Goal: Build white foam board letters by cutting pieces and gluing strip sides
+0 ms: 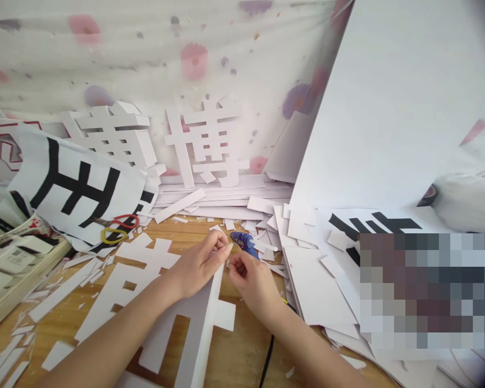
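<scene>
Close to the middle of the view, my left hand [200, 264] is closed at the far end of a narrow white board strip [210, 318], thumb and fingers pressed together. This strip stands on edge along the side of a large white cut-out character [165, 318] on the table. Just to the right, my right hand [250, 277] is curled in a pinch close to the left fingertips; what it holds, if anything, is hidden. A blue glue gun [246, 242] lies just beyond the right hand, partly covered by it. A black cord [268, 358] runs below the right wrist.
Scissors [119, 229] with red and yellow handles lie at left by a printed sheet [81, 186]. White offcuts [60, 293] litter the wooden table [242, 355]. Stacked boards [319, 291] lie right. A raised character [206, 143] leans on the back curtain; a blurred patch covers the right.
</scene>
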`<action>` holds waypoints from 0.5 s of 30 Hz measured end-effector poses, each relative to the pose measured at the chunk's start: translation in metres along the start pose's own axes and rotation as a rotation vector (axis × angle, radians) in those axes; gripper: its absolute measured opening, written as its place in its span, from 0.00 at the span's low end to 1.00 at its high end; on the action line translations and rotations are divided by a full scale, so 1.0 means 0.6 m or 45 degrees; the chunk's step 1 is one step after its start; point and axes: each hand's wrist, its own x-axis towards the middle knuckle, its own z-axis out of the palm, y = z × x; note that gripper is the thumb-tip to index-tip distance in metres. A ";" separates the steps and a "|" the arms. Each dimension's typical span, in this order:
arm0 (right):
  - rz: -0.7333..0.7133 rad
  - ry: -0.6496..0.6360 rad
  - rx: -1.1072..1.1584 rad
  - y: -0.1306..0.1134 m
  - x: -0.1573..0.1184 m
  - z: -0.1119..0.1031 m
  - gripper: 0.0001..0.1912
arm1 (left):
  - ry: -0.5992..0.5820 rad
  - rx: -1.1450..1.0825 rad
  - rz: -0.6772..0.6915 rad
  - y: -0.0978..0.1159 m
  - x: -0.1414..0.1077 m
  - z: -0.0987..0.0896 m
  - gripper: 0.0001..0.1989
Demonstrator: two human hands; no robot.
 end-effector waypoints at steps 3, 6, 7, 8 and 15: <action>0.097 -0.108 0.216 0.003 0.002 0.002 0.05 | 0.018 0.002 0.012 -0.004 -0.003 -0.004 0.14; 0.224 -0.229 0.570 0.001 0.003 0.006 0.06 | 0.022 0.004 0.010 -0.003 -0.005 -0.005 0.14; 0.243 -0.238 0.638 0.000 0.003 0.007 0.07 | 0.021 0.004 0.006 -0.002 -0.005 -0.005 0.14; 0.252 -0.234 0.677 -0.002 0.003 0.007 0.08 | 0.019 0.006 0.002 -0.001 -0.005 -0.005 0.14; 0.312 -0.257 0.745 -0.008 0.005 0.001 0.10 | -0.005 0.042 0.011 0.005 -0.006 0.002 0.14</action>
